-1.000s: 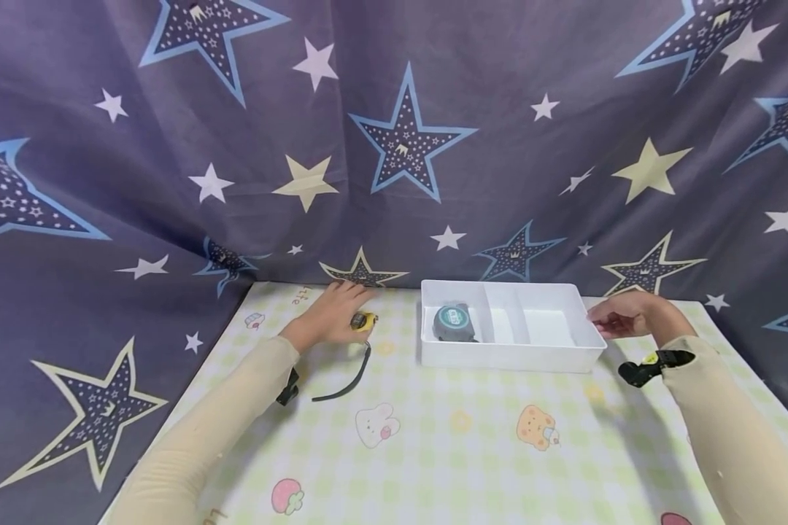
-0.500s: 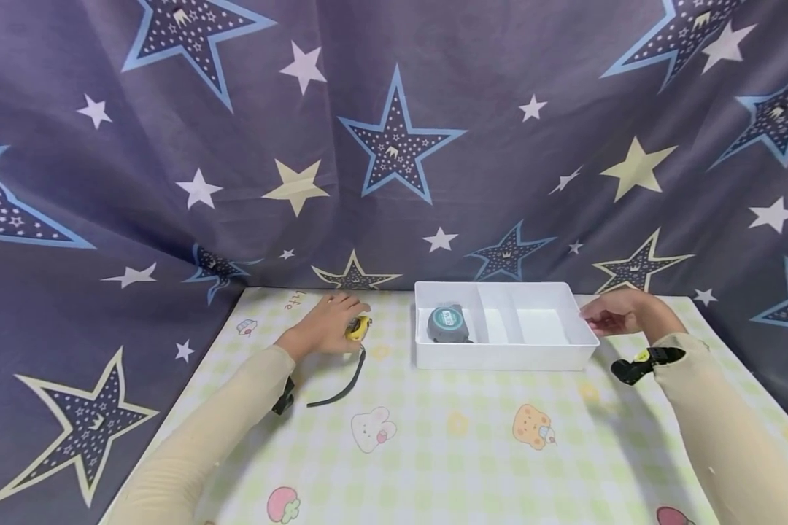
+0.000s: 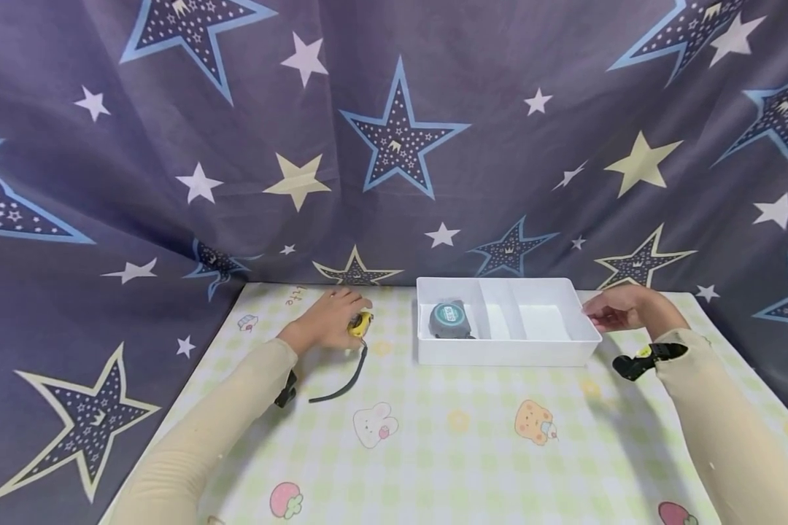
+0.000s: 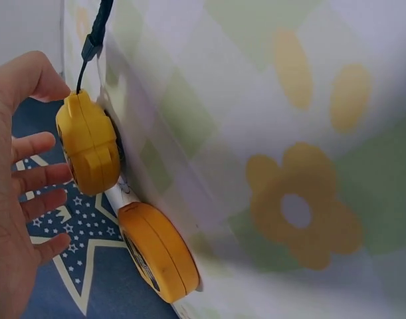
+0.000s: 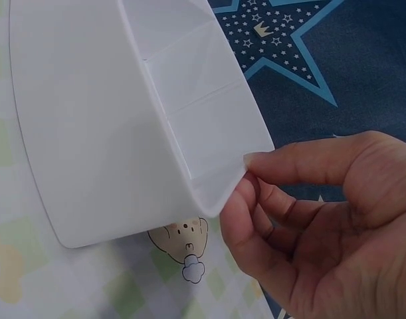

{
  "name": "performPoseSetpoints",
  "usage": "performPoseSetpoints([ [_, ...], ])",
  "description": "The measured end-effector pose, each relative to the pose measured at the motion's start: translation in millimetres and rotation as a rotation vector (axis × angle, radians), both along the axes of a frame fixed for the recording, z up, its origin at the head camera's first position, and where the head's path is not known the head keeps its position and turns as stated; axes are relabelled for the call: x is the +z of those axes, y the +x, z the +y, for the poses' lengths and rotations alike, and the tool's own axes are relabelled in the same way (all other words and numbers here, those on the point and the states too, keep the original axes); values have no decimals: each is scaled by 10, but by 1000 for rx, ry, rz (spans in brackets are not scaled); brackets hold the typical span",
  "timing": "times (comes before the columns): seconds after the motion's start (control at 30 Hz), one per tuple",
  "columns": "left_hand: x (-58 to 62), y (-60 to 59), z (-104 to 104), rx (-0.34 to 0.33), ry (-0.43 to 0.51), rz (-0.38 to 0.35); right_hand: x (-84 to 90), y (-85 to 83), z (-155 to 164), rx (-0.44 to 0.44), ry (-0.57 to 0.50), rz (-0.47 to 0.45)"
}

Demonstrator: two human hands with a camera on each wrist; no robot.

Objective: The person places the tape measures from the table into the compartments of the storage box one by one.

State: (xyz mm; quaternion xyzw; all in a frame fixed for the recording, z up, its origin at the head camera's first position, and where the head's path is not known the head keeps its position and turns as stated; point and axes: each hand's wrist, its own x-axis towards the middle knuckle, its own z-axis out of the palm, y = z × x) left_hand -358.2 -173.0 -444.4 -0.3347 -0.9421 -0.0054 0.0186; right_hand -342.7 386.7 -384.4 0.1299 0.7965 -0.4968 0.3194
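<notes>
Left hand (image 3: 331, 321) is down on the yellow tape measure (image 3: 360, 325) at about 9 o'clock from the white tray (image 3: 505, 353), fingers spread loosely around its case and not yet closed; the wrist view shows the yellow tape measure (image 4: 90, 143) lying on the checked bench (image 3: 446, 437) with its black strap (image 3: 341, 386) trailing toward 6 o'clock. Right hand (image 3: 613, 312) pinches the tray's corner (image 5: 239, 179) at 3 o'clock, thumb and forefinger on the rim, steadying it. A grey tape measure (image 3: 448, 319) already sits in the tray's left compartment, the other compartments bare. So the grasp looks to be the step in hand. Next move calls for curling those fingers firmly round the case, lifting clear of the strap's drag, and carrying it toward 3 o'clock over the tray wall.
</notes>
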Motion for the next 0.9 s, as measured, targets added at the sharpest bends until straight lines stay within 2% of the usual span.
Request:
performPoseSetpoints([
  [0.33,-56,-11,-70,-14,6,1,40,28,-27,0,5,-4],
  [0.7,-57,-45,-127,49,36,-15,42,10,-27,-9,14,-3],
  [0.9,-99,-40,-154,51,36,-30,19,12,-18,7,-1,-5],
])
